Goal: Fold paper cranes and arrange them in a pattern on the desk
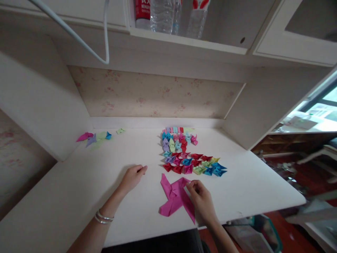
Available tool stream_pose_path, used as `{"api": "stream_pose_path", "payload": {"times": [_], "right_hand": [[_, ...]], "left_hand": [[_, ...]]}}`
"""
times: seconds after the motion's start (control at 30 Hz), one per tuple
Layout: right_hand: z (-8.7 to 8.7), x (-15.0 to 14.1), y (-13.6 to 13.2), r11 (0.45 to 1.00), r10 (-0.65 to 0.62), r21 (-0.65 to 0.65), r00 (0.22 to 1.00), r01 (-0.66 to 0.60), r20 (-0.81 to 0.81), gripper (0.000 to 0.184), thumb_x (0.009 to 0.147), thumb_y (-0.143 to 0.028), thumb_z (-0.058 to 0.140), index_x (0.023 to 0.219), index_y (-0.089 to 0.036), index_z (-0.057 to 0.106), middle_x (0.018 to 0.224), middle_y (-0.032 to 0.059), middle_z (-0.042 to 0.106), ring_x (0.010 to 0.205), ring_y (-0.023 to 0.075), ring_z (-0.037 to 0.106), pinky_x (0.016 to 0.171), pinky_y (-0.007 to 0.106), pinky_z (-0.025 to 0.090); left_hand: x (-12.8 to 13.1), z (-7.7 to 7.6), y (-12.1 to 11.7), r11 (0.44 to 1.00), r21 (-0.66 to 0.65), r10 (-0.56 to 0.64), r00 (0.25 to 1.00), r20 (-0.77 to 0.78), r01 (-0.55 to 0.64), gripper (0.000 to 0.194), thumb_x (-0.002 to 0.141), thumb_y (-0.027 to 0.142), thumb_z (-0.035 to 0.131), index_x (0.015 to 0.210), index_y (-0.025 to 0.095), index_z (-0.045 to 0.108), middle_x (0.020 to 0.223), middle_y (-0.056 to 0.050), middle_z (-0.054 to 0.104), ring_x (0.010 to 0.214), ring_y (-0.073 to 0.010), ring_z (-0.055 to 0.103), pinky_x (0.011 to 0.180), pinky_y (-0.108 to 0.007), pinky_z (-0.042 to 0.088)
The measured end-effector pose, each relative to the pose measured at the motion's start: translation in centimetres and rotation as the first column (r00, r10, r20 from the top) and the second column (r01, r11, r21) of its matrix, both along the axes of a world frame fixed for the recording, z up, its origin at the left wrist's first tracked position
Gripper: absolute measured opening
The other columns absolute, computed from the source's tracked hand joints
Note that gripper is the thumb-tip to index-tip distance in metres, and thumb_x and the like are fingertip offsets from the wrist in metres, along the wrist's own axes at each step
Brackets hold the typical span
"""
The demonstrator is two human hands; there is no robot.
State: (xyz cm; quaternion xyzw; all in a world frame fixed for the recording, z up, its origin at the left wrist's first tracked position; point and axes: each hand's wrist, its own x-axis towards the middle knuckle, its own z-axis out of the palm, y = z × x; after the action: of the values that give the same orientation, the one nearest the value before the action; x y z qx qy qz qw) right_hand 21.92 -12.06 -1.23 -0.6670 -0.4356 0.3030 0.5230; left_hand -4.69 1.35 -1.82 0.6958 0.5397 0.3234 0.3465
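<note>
A magenta folded-paper pinwheel (174, 194) with several pointed arms lies near the front edge of the white desk. The fingers of my right hand (201, 200) pinch its upper right arm, and the lower right arm lies partly beside that hand. To the left, my left hand (133, 178) rests over the desk, curled closed with the thumb forward and nothing showing in it. Two silver bangles (104, 217) circle that wrist. Just beyond the pinwheel, small folded-paper pieces (187, 162) in red, blue, green and pink sit in rows.
More small paper pieces (97, 136) lie at the desk's back left. A pale green piece (120, 131) is close by. Overhead, a shelf (189, 41) holds clear bottles (162, 15) and a red container (143, 10). A white cable (79, 38) hangs down at upper left.
</note>
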Motion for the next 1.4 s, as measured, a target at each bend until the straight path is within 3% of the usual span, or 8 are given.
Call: {"api": "stream_pose_path", "payload": {"times": [0.47,0.57,0.67,0.8,0.93,1.0,1.17,1.4], "right_hand": [[-0.2,0.0,-0.1,0.998,0.041,-0.044,0.993,-0.036,0.115,0.031,0.083,-0.050,0.054,0.077,-0.020,0.054,0.059,-0.0033,0.051,0.053,0.0136,0.045,0.050,0.024,0.033],[1.1,-0.9,0.3,0.997,0.073,-0.025,0.971,-0.069,0.226,0.030,0.085,-0.049,0.052,0.078,-0.020,0.054,0.058,-0.0029,0.052,0.052,0.0143,0.047,0.050,0.024,0.034],[4.1,-2.8,1.9,0.961,0.255,0.006,0.897,-0.276,0.361,0.027,0.087,-0.045,0.049,0.077,-0.020,0.054,0.059,-0.0022,0.052,0.052,0.0144,0.048,0.051,0.024,0.035],[7.9,-7.0,7.0,0.833,0.486,0.002,0.734,-0.553,0.475,0.022,0.090,-0.037,0.047,0.081,-0.020,0.057,0.066,-0.0009,0.058,0.060,0.0138,0.054,0.056,0.023,0.039],[8.0,-12.0,15.4,0.693,0.630,-0.104,0.530,-0.713,0.568,0.018,0.089,-0.031,0.048,0.089,-0.021,0.063,0.083,-0.0004,0.067,0.072,0.0119,0.060,0.066,0.021,0.044],[6.8,-14.4,20.1,0.688,0.649,-0.226,0.445,-0.690,0.617,0.021,0.087,-0.032,0.050,0.097,-0.021,0.065,0.091,0.0007,0.069,0.076,0.0126,0.062,0.069,0.021,0.045],[3.8,-19.4,30.1,0.720,0.617,-0.311,0.366,-0.620,0.697,0.031,0.082,-0.029,0.056,0.108,-0.015,0.066,0.119,0.0112,0.061,0.104,0.0224,0.058,0.089,0.029,0.043],[0.9,-24.2,36.7,0.770,0.565,-0.368,0.289,-0.521,0.773,0.037,0.089,-0.029,0.043,0.121,-0.020,0.058,0.144,0.0114,0.037,0.129,0.0300,0.034,0.098,0.043,0.036]], "left_hand": [[0.2,0.5,-0.3,1.000,-0.013,-0.006,1.000,-0.006,0.006,0.042,0.082,0.051,0.044,0.059,0.018,0.055,0.050,0.004,0.042,0.051,-0.0126,0.042,0.052,-0.024,0.026],[0.3,0.5,-0.4,1.000,-0.021,0.001,1.000,0.009,0.000,0.043,0.082,0.052,0.043,0.060,0.017,0.054,0.050,0.005,0.041,0.051,-0.0120,0.041,0.052,-0.024,0.026],[0.3,0.5,-0.4,0.999,-0.052,-0.003,0.999,0.035,0.005,0.043,0.082,0.052,0.043,0.060,0.017,0.054,0.049,0.005,0.040,0.051,-0.0118,0.040,0.051,-0.024,0.025],[0.4,0.4,-0.3,0.997,-0.075,0.006,0.999,0.047,-0.003,0.041,0.082,0.048,0.043,0.055,0.017,0.048,0.049,0.006,0.036,0.051,-0.0109,0.037,0.050,-0.024,0.021],[-0.1,0.5,0.2,0.994,-0.105,-0.026,0.998,0.051,0.031,0.034,0.076,0.035,0.048,0.048,0.018,0.038,0.048,0.006,0.030,0.050,-0.0095,0.032,0.050,-0.024,0.019],[-0.5,0.6,0.6,0.990,-0.139,-0.020,0.996,0.083,0.031,0.033,0.073,0.030,0.048,0.047,0.018,0.034,0.048,0.007,0.025,0.049,-0.0086,0.029,0.049,-0.024,0.017],[-0.7,0.6,0.9,0.989,-0.150,-0.002,0.995,0.103,0.018,0.030,0.072,0.026,0.046,0.047,0.018,0.031,0.049,0.007,0.021,0.049,-0.0079,0.027,0.047,-0.024,0.015],[-0.5,0.7,0.6,0.987,-0.150,-0.057,0.998,0.034,0.061,0.026,0.072,0.022,0.044,0.047,0.016,0.046,0.046,0.006,0.030,0.046,-0.0082,0.033,0.046,-0.024,0.018]]}}
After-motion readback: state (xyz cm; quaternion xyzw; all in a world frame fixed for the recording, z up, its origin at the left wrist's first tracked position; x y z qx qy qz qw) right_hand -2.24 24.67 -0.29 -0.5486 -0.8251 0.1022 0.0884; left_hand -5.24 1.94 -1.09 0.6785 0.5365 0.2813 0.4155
